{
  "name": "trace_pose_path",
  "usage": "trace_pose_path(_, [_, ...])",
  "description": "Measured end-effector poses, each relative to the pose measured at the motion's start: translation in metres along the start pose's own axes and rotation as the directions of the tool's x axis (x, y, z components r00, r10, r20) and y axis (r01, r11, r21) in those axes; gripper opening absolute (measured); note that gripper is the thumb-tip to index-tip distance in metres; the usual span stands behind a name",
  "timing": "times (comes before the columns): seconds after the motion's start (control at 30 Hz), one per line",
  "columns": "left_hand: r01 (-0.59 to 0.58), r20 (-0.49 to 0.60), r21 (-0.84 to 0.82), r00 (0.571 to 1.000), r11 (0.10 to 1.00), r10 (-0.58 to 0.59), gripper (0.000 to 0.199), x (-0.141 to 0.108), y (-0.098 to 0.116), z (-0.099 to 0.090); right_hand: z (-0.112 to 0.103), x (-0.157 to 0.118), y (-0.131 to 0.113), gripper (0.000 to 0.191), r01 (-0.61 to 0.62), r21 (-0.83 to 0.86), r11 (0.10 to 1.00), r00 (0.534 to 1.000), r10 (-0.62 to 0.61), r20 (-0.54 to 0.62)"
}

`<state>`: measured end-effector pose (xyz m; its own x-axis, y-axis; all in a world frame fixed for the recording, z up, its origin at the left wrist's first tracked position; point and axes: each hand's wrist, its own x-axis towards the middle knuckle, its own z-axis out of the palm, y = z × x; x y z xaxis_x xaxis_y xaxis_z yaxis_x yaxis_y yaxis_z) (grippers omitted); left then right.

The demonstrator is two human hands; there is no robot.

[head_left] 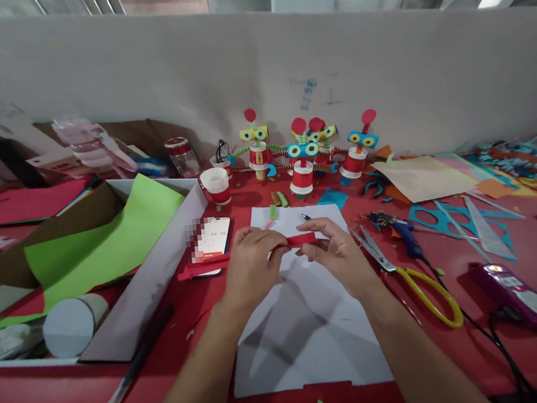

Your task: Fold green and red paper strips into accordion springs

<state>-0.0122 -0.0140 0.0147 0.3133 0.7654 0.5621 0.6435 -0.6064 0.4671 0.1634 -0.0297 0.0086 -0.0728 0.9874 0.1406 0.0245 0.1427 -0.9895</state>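
A long red paper strip (208,266) stretches sideways above a white sheet of paper (304,331). My left hand (255,260) is closed around it, with one length trailing out to the left over a phone (215,235). The strip's other end reaches my right hand (333,252), whose thumb and fingers are closed about it. A pen (305,217) lies on the sheet just beyond my hands. Short folded green paper springs (281,199) rest at the sheet's far edge.
Several paper-cup robot figures (302,176) stand along the back by the white board. At left is a box (160,256) with green paper. Yellow-handled scissors (419,282), a glue gun (407,239), blue stencils (441,219) and a purple device (519,297) lie at right.
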Motion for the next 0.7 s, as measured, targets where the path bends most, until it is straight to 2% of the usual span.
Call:
trace_pose_path(0.1, [0.050,-0.011,-0.105,0.999,0.993,-0.052,0.013,0.002,-0.003,-0.001,-0.006,0.001,0.003,0.017,0.107,-0.175,0.979,0.994,-0.106,0.017])
trace_pose_path(0.2, [0.087,0.004,-0.165,0.996,0.983,-0.087,0.010,0.003,-0.003,-0.001,-0.008,0.003,0.006,0.010,0.113,-0.238,0.965,0.991,-0.128,-0.046])
trace_pose_path(0.47, [0.132,-0.031,-0.140,0.990,0.981,-0.137,0.007,0.000,0.000,0.005,0.002,-0.002,0.011,0.010,0.076,-0.106,0.991,0.977,-0.095,-0.191])
trace_pose_path(0.57, [0.136,-0.054,-0.146,0.988,0.980,-0.145,0.012,-0.002,0.000,0.009,0.003,-0.003,0.014,0.018,0.086,-0.066,0.994,0.969,-0.099,-0.226])
trace_pose_path(0.63, [0.124,-0.037,-0.149,0.991,0.981,-0.131,0.009,-0.002,0.000,0.010,0.002,-0.003,0.015,0.023,0.074,-0.072,0.995,0.967,-0.090,-0.240])
trace_pose_path(0.7, [0.113,-0.026,-0.137,0.993,0.984,-0.118,0.007,-0.003,0.002,0.011,-0.001,-0.003,0.015,0.020,0.058,-0.117,0.991,0.968,-0.084,-0.234])
